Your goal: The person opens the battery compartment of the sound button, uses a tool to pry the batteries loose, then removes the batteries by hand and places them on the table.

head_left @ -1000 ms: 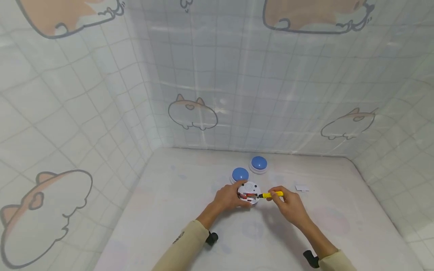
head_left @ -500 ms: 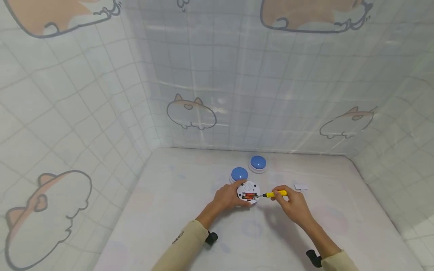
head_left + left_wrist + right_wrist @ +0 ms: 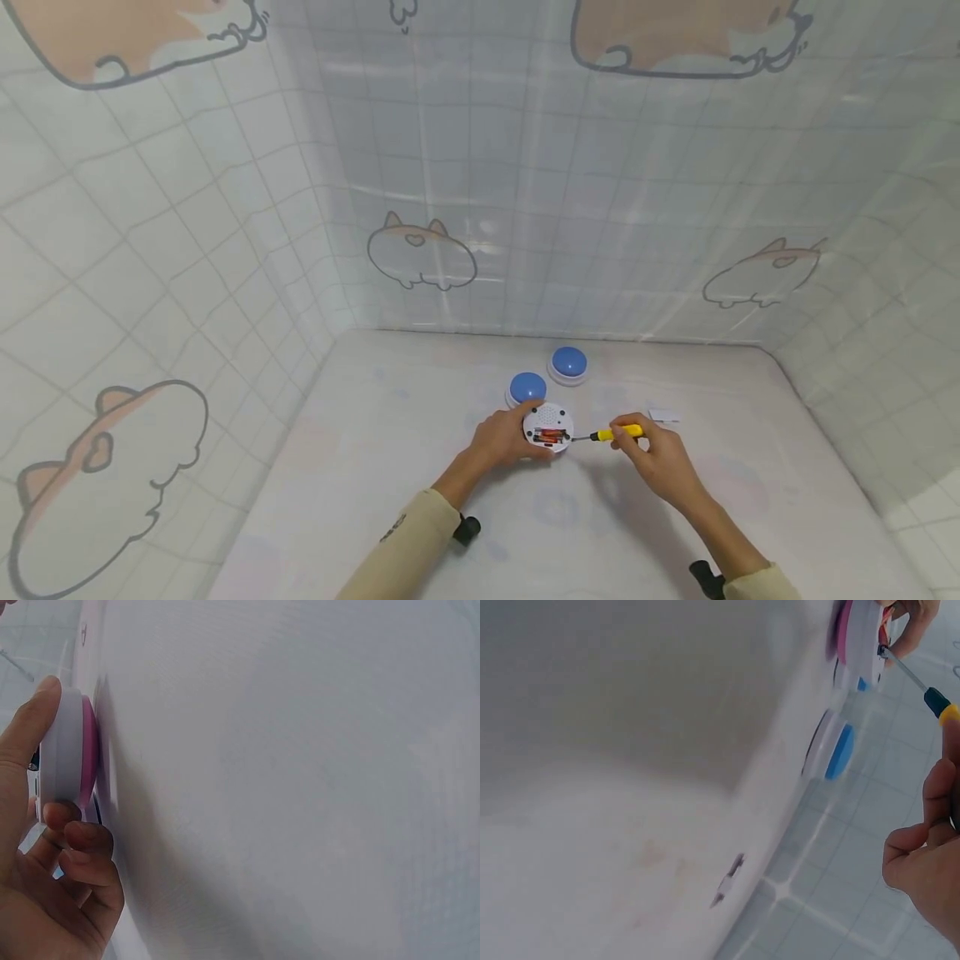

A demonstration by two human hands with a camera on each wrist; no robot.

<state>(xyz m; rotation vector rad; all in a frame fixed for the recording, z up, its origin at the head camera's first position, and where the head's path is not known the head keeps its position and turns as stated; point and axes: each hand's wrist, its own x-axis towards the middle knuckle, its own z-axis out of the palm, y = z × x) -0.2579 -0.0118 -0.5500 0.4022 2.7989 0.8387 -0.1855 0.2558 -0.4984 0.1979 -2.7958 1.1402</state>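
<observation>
A round white push-button device [image 3: 550, 414] lies underside up, its battery bay showing red-and-black batteries [image 3: 551, 437]. Its pink dome [image 3: 90, 746] faces down toward the table in the left wrist view. My left hand [image 3: 501, 437] grips its side between thumb and fingers. In my right hand [image 3: 660, 462] is a screwdriver [image 3: 626, 432] with a yellow handle, pinched by thumb and fingers. The right wrist view shows its metal shaft [image 3: 906, 671] reaching to a dark hole near the device's edge.
Two blue-domed buttons stand behind: one blue button [image 3: 528, 387] right beside the device, another blue button [image 3: 569, 362] farther back. A small white flat piece [image 3: 664, 415] lies to the right. Patterned curtain walls [image 3: 480, 167] enclose the pale table [image 3: 375, 417].
The screwdriver and right hand have drawn back to the right, its tip going from over the battery bay to the device's edge. The batteries look more level; the left hand keeps its grip.
</observation>
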